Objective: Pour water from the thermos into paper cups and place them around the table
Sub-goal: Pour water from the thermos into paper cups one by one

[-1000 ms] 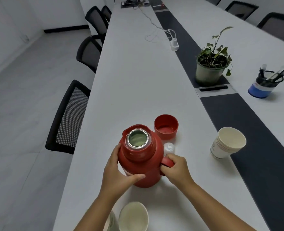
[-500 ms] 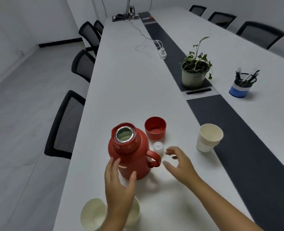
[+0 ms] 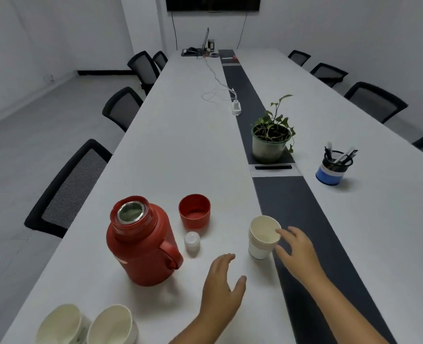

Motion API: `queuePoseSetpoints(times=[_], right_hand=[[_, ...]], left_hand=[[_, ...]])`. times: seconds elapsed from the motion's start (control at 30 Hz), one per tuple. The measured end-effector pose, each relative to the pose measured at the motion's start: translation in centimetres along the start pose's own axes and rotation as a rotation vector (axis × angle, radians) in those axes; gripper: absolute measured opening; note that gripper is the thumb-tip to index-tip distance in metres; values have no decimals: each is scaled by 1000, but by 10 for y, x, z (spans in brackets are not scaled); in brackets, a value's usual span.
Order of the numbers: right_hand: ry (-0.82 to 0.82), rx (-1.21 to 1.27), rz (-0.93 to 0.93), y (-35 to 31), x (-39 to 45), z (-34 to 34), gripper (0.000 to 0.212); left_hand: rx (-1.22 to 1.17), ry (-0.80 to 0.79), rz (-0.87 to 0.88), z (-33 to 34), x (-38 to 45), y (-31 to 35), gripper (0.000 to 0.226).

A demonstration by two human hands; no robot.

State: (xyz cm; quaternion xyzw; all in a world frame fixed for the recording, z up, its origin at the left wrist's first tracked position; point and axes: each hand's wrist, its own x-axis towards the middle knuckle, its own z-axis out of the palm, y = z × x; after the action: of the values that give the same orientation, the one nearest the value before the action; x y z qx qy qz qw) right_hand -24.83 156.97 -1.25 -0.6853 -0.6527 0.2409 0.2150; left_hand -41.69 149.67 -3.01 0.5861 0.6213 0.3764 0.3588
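Nearest, two paper cups [image 3: 86,325] are sitting at the desk [image 3: 180,145] edge, and beyond them the red thermos [image 3: 140,242] is standing upright, uncapped. Farther right, the left hand [image 3: 221,291] is hovering with fingers relaxed, holding nothing, while the right hand [image 3: 296,254] is touching the stacked cups [image 3: 262,238], fingers spread.

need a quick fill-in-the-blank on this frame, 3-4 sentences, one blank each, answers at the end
1. The thermos stands upright with its mouth ____.
2. The red lid cup rests on the table, open side facing ____.
3. The right hand reaches the stack of paper cups from the side nearer the ____ strip.
4. The left hand holds ____.

Answers: uncovered; up; dark; nothing
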Motion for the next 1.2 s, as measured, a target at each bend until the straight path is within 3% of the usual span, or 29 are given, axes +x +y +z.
queuePoseSetpoints(times=[0.1, 0.2, 0.3, 0.37, 0.5, 0.6, 0.8, 0.9, 1.03, 1.2], right_hand=[[-48, -2, -75, 8, 13, -2, 32], [-80, 0, -165, 21, 20, -3, 25], [-95, 17, -247, 32, 26, -3, 21], [-76, 30, -259, 36, 30, -3, 17], [33, -13, -388, 47, 34, 1, 11], [26, -19, -459, 47, 34, 4, 9], [-11, 402, -417, 33, 33, -12, 17], [17, 489, -383, 28, 35, -31, 10], [111, 495, -384, 26, 26, -54, 23], [161, 427, -474, 18, -14, -65, 33]], left_hand=[[-3, -29, -111, 19, 31, 17, 60], [-27, -87, -115, 34, 57, 26, 70], [-110, -129, -134, 42, 75, 27, 98], [-162, -141, -143, 46, 84, 21, 106], [-226, -142, -139, 51, 91, 7, 76], [-251, -119, -131, 52, 91, 1, 61], [-270, -155, -106, 54, 92, -6, 71], [-250, -151, -149, 55, 91, -8, 85], [-221, -68, -146, 51, 80, 7, 91], [-162, 119, -38, 29, 22, 3, 51]])
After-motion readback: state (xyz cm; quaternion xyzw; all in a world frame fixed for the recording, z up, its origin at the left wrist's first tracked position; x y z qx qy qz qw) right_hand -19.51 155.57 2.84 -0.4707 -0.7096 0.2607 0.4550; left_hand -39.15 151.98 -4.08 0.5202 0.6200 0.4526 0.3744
